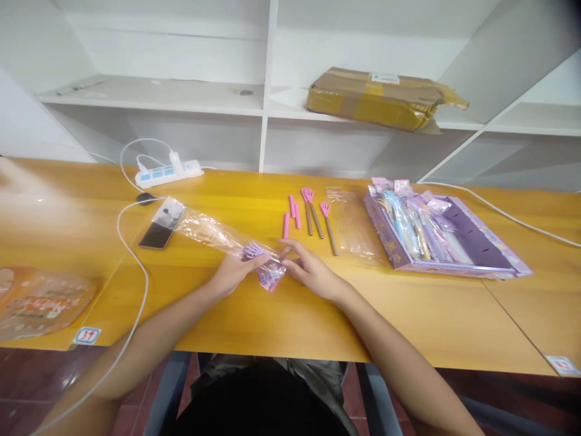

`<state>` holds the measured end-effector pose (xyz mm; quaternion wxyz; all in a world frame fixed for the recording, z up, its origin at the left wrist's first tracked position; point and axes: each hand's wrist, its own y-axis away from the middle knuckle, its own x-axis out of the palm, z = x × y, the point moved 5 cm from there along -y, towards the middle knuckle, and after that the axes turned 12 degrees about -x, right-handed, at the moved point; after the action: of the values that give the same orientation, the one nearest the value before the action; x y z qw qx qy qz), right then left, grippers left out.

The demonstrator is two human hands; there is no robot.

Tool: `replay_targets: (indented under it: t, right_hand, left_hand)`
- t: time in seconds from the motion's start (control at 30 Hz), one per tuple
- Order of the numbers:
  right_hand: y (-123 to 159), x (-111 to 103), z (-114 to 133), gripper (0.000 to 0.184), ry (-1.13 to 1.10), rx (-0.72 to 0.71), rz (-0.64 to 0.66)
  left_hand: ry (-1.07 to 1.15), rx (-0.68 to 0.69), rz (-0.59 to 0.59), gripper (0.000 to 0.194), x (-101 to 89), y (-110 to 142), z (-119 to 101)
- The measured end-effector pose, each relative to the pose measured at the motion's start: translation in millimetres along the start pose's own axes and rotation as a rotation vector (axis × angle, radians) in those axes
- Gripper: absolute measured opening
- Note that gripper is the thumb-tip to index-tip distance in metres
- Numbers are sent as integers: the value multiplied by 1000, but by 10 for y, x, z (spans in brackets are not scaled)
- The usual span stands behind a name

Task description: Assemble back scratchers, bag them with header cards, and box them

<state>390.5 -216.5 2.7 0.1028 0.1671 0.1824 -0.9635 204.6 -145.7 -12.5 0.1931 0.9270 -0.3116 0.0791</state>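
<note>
My left hand is closed around a purple claw-headed back scratcher, its thumb pressed along it. A long clear plastic bag stretches from there toward the upper left. The fingertips of my right hand pinch the metal rod end of the same back scratcher; the exact contact is partly hidden by shiny plastic. Below the fingers hangs a purple printed card. Beyond my right hand lie several pink-headed back scratchers with metal rods, beside pink tube handles.
Clear bags lie left of a purple box with wrapped back scratchers. A phone, a power strip and a white cable are on the left. An orange package sits far left. Shelves behind hold a taped carton.
</note>
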Motion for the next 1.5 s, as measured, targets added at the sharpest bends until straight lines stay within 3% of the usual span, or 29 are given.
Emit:
replay_targets:
  t: [0.1, 0.23, 0.33, 0.47, 0.63, 0.8, 1.07, 1.33, 1.5]
  right_hand:
    - [-2, -6, 21, 51, -25, 26, -17]
    - [-7, -144, 62, 36, 79, 72, 31]
    - [-15, -266, 73, 42, 201, 75, 55]
    - [-22, -302, 51, 44, 225, 48, 69]
    - [-17, -209, 64, 46, 218, 33, 97]
    - [-24, -84, 90, 40, 191, 21, 121]
    - [-10, -139, 50, 35, -33, 61, 83]
    - [-18, -158, 40, 32, -192, 74, 55]
    - [-10, -170, -32, 31, -121, 84, 11]
  left_hand:
    - [-25, 18, -2, 36, -15, -10, -41]
    - [141, 111, -192, 37, -217, -34, -208]
    - [251, 172, -266, 36, -343, -38, -340]
    - [276, 156, -242, 35, -358, -62, -369]
    - [222, 51, -199, 38, -241, -86, -153]
    - [87, 0, -60, 40, -96, -73, 12]
    - [162, 45, -161, 35, -176, -81, -127]
    - [190, 17, -84, 35, -160, -74, -152]
    - [146, -40, -7, 37, -91, -47, -123]
